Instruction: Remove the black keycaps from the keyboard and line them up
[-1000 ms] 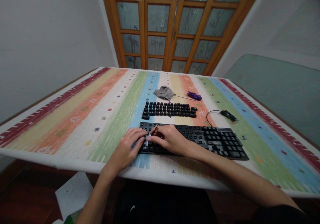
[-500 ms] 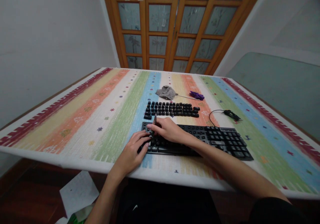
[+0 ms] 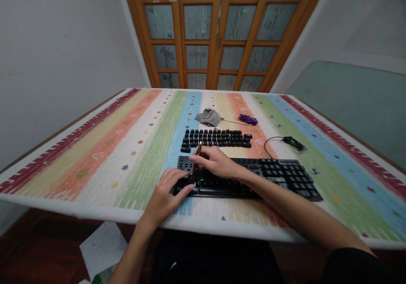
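A black keyboard (image 3: 228, 191) lies across the table in front of me, with several keycaps off its upper left part. My left hand (image 3: 166, 191) rests over its left end, thumb and fingers apart and touching it. In my right hand (image 3: 214, 161) a slim, dark tool (image 3: 199, 148) with a shiny upper end is pinched almost upright. Its lower end meets the keyboard close to my left fingertips, and the exact contact is hidden. Behind the keyboard, loose black keycaps (image 3: 215, 138) stand in rows.
Further back lie a grey cloth (image 3: 208, 117), a thin rod (image 3: 234, 122) and a purple cloth (image 3: 248, 119). The coiled keyboard cable (image 3: 293, 143) sits to the right. A striped cloth (image 3: 95, 165) covers the table. Beyond it are glazed wooden doors (image 3: 198, 43).
My view has shifted slightly. The tool in my right hand now stands higher and shows more of its upper end. My left thumb has spread away from the fingers.
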{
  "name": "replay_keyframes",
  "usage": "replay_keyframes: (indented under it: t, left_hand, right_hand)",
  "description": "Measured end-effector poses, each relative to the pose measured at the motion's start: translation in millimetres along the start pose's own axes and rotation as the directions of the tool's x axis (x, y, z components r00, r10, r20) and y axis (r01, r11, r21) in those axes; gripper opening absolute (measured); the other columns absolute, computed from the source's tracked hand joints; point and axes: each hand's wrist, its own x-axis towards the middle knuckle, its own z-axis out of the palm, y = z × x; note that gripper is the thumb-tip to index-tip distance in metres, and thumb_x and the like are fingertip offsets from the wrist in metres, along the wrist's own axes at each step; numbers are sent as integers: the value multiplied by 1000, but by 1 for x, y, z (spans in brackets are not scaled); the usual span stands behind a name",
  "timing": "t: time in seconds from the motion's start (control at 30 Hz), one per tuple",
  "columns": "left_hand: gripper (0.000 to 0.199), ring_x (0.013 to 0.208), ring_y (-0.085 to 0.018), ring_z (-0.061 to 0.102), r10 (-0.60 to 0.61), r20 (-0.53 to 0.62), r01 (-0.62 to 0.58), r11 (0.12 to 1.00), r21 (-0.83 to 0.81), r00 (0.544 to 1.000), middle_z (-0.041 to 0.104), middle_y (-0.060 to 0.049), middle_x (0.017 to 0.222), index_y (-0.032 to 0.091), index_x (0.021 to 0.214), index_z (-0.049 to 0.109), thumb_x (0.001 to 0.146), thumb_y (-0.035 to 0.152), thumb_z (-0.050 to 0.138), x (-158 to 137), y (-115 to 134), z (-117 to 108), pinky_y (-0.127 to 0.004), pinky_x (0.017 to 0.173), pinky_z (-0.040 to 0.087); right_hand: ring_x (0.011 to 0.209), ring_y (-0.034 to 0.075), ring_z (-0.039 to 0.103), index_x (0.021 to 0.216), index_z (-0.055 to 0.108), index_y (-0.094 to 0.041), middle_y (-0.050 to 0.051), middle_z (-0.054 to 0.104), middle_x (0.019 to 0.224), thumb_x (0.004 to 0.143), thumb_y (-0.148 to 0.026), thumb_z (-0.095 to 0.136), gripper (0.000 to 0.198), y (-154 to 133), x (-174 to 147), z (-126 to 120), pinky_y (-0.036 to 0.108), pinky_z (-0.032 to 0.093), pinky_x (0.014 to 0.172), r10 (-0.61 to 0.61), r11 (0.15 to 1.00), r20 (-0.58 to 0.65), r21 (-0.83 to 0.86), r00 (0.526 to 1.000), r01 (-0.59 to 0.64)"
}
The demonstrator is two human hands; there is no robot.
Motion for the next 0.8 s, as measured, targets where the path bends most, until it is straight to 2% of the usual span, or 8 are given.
replay_keyframes:
  t: [0.17,0.3,0.43,0.53,0.7,0.8]
  left_hand:
    - [18,91,-22,66,-27,-53,26,999,-35,998,72,-5,96,24,105,68,88,30,67,5,8,2,-38,85,53]
    - [12,84,-21,67,-129,-53,122,986,-114,990,73,-3,91,25,95,72,84,31,70,7,11,4,-37,81,55]
    - [14,85,-20,67,-230,26,229,940,-251,973,72,-4,93,24,94,73,82,31,72,11,12,9,-34,80,55]
    - [16,87,-20,68,-275,98,291,880,-375,956,72,-6,94,21,94,73,82,31,71,16,12,13,-33,81,56]
    - [15,92,-21,68,-296,171,341,813,-471,940,72,-8,95,19,82,72,80,34,73,26,13,10,-36,86,57]
    - [24,93,-22,68,-337,242,415,758,-504,910,72,-9,100,19,92,70,76,35,77,29,12,8,-36,85,57]
  right_hand:
    - [60,10,56,84,62,-15,-1,60,68,94,-42,55,30,-1,-9,-5,22,43,59,-20,997,-36,70,999,23]
    - [62,11,57,86,64,-15,0,63,74,94,-40,56,28,2,-24,-10,23,46,61,-72,996,-80,47,994,76]
    - [69,14,63,85,66,-15,4,68,81,95,-36,55,26,3,-40,-14,26,50,68,-141,990,-139,-39,980,136]
    - [74,15,65,91,67,-14,6,70,84,95,-35,56,23,3,-51,-15,27,51,71,-207,970,-157,-157,966,183]
    - [78,16,66,104,63,-15,8,71,91,97,-34,55,22,3,-60,-13,28,53,73,-400,884,-121,-311,908,348]
    - [81,16,66,106,62,-15,9,72,92,98,-31,54,19,3,-62,-12,29,53,75,-500,836,-131,-332,856,437]
